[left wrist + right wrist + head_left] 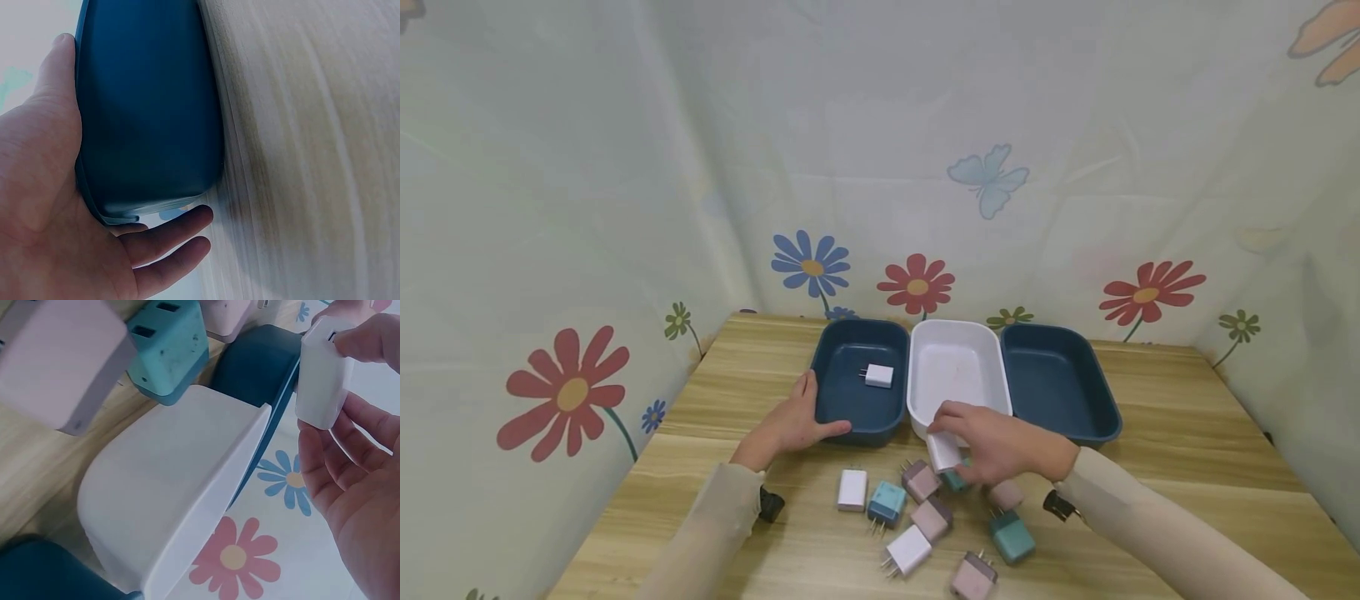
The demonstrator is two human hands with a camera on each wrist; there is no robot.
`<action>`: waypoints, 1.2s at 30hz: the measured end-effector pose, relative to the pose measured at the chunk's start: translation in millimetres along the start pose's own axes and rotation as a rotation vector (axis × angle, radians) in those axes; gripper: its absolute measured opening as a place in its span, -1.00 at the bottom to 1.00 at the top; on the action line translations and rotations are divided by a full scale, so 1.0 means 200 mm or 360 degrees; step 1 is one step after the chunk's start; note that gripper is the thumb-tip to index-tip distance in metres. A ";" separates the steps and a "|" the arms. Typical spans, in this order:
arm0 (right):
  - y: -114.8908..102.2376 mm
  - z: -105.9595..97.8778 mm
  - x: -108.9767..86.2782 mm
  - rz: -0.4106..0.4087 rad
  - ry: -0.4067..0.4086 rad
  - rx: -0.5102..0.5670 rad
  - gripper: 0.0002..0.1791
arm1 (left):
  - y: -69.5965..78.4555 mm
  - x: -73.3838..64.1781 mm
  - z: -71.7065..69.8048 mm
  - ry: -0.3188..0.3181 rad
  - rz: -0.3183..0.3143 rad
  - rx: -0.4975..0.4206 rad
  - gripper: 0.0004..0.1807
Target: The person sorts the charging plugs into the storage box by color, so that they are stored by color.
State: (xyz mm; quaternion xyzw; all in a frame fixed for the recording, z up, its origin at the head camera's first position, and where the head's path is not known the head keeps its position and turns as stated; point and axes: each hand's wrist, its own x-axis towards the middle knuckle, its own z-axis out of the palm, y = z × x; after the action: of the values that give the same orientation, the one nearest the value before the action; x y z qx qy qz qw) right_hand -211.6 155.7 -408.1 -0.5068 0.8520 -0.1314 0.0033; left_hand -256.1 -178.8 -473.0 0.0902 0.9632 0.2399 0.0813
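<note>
My left hand (793,422) rests against the near left corner of the left dark blue bin (898,417), its thumb along the front rim and fingers along the side. In the left wrist view the fingers (172,236) are fairly straight beside the bin's wall. With thumb and fingertips, my right hand (1000,442) pinches a white charger (322,375), just in front of the white bin (958,337). A second white charger (878,376) lies inside the left bin. Below the right hand, a green charger (955,480) is partly covered.
Several loose chargers lie in front of the bins: white (852,490), light blue (887,502), pink (931,518) and green (1012,537). Another dark blue bin (1101,417) stands to the right of the white one. Behind the wooden table (737,358) hangs a flowered curtain (880,167).
</note>
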 end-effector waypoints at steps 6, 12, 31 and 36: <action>0.00 -0.02 0.06 0.0066 -0.0034 -0.0025 -0.45 | 0.00 0.00 0.00 0.0003 0.0005 0.0001 0.34; 0.02 -0.03 0.13 0.0115 -0.0046 -0.0057 -0.46 | 0.00 0.00 0.00 -0.0003 -0.0001 -0.0004 0.35; 0.08 -0.07 0.29 0.0254 -0.0068 -0.0134 -0.43 | 0.01 -0.01 -0.01 -0.0023 -0.0006 -0.0005 0.35; 0.09 -0.07 0.33 0.0243 -0.0075 -0.0104 -0.43 | 0.01 0.00 -0.02 -0.0016 -0.0003 0.0002 0.34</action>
State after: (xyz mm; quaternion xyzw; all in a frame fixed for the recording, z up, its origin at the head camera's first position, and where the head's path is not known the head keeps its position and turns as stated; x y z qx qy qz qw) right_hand -261.9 109.4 -389.4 -0.4431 0.8917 -0.0910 0.0170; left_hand -255.6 -178.5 -468.9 0.0906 0.9630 0.2387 0.0861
